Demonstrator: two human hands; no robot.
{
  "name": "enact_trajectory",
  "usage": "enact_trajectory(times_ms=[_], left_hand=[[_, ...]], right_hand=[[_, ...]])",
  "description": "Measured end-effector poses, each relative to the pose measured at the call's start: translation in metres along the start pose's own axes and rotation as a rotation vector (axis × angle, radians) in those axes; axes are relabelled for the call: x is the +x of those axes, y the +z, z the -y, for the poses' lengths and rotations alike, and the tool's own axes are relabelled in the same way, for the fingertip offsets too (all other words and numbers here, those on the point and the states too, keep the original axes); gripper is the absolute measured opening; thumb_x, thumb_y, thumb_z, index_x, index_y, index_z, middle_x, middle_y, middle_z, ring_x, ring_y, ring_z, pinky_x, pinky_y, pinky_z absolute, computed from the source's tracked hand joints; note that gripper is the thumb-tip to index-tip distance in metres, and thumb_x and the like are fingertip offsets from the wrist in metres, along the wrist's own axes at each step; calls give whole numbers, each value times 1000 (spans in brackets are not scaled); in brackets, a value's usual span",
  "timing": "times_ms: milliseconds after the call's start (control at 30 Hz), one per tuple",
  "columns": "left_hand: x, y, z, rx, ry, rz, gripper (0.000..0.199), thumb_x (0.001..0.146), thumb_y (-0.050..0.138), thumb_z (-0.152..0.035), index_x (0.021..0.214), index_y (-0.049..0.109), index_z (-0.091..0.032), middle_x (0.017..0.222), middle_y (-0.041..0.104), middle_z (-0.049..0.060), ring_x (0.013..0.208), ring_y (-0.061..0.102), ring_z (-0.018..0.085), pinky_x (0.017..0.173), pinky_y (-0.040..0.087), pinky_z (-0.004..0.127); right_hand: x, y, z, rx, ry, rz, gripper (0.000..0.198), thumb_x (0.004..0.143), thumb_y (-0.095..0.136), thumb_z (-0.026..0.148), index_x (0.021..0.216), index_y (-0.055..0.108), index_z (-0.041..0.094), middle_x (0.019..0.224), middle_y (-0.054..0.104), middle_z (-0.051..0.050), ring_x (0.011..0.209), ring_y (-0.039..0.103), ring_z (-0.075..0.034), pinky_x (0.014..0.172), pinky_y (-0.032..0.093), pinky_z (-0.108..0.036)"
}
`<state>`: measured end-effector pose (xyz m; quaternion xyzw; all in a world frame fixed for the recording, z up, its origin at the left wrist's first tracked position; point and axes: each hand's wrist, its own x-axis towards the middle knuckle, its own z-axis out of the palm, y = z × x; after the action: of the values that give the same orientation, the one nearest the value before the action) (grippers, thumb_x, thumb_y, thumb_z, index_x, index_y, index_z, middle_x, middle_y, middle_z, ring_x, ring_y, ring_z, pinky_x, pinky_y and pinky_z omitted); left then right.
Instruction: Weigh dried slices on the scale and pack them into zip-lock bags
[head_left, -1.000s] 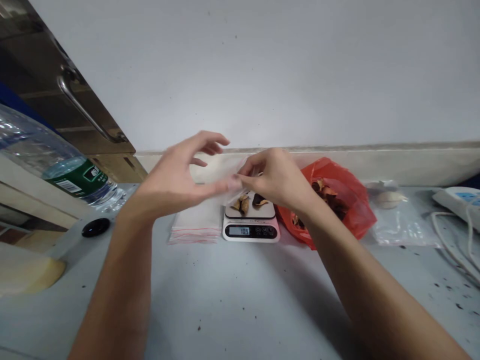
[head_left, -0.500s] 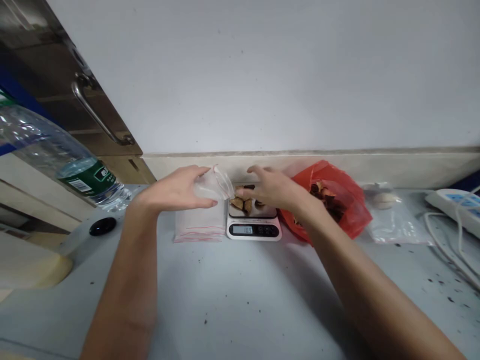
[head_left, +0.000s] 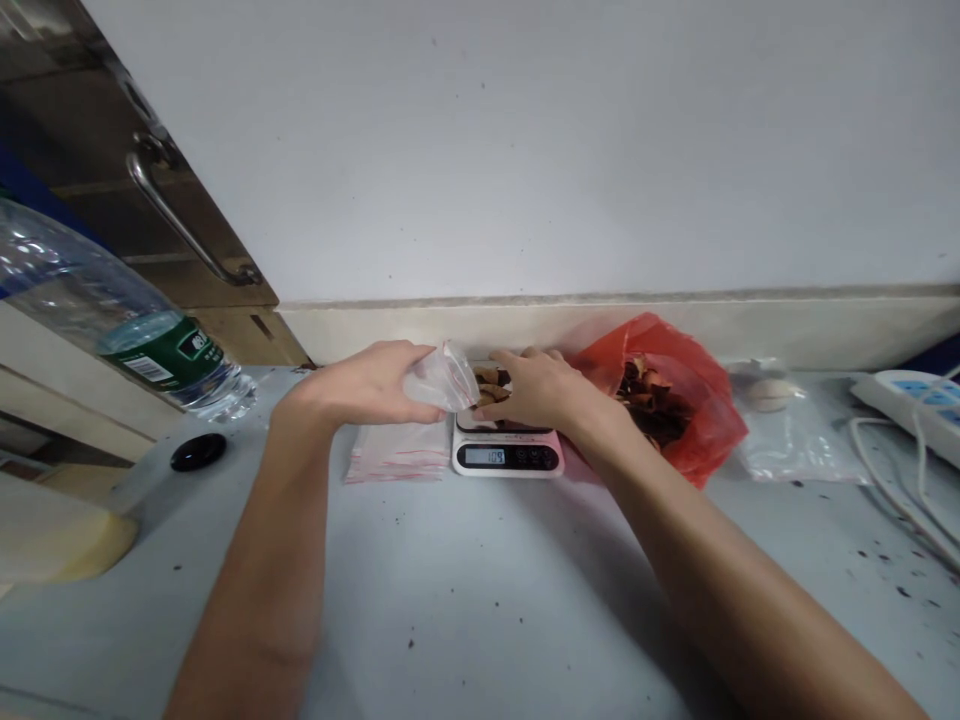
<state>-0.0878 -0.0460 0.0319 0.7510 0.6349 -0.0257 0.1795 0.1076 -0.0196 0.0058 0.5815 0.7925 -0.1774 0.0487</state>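
Observation:
My left hand (head_left: 382, 383) holds a small clear zip-lock bag (head_left: 442, 378) between thumb and fingers, its mouth tilted towards the scale. A stack of similar flat bags (head_left: 397, 455) lies under that hand. Just right of it stands a white kitchen scale (head_left: 466, 468), its display reading about 10.9. On its platform are dried brown curled pieces (head_left: 491, 378). My right hand (head_left: 541, 388) is curled round these pieces, thumb near and fingers far; its palm hides part of them. A red plastic bag (head_left: 716, 425) of similar dried pieces stands open beside my right forearm.
A clear bag with a pale round thing (head_left: 772, 395) lies right of the red bag. Farther right are a white device (head_left: 911, 405) and its cable (head_left: 877, 480). On the left are a water bottle (head_left: 150, 340), a black oval object (head_left: 198, 452) and a wall behind.
My right hand has lowered onto the dried pieces and closed round them. My left hand has brought the zip-lock bag slightly right, closer to the scale.

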Motion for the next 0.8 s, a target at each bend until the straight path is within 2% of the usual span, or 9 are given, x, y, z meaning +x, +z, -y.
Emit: enact_trajectory(times_ms=[67,167,267,433,533,667,800], left_hand=[[1,0,-2,3,2,12,80,73,63,-59,140,63,-16,148,66,18,131,64,38,105,50,40],[2,1,-3,-13,12,17,78,73,63,-58,138,63,-15,144,68,18,128,65,37,100,50,38],[3,2,-2,-26,18,13,72,74,65,-56,135,66,-16,144,68,17,127,64,38,99,50,39],[5,4,0,-40,36,17,67,76,68,-55,133,67,-19,138,72,15,122,67,36,93,51,37],[7,6,3,-48,48,17,68,77,68,-54,134,67,-18,140,72,15,124,67,37,94,50,37],[10,9,6,-63,73,14,73,77,69,-55,140,64,-19,147,68,15,130,65,37,102,49,39],[14,12,5,-85,94,25,73,75,68,-55,136,66,-17,145,69,16,127,66,37,103,49,40]], right_hand=[[-3,-2,2,-9,42,41,80,90,73,62,158,53,25,154,58,-21,147,48,-44,105,53,-52],[-4,-4,4,-24,62,67,75,93,72,57,156,55,21,152,59,-23,146,50,-44,103,54,-50],[-2,-3,2,-31,52,59,66,95,71,48,154,58,20,149,62,-22,143,53,-43,102,54,-49],[6,0,-6,5,-3,30,63,92,75,40,151,61,23,147,63,-21,133,63,-40,97,56,-44],[10,1,-10,53,-41,22,58,87,80,34,142,67,24,143,68,-18,121,71,-36,90,58,-39],[12,-2,-17,132,-71,30,54,81,83,22,134,71,25,128,78,-13,109,75,-31,79,59,-34],[11,-3,-20,235,-74,12,64,73,85,12,134,72,24,121,80,-12,100,77,-29,71,59,-32]])
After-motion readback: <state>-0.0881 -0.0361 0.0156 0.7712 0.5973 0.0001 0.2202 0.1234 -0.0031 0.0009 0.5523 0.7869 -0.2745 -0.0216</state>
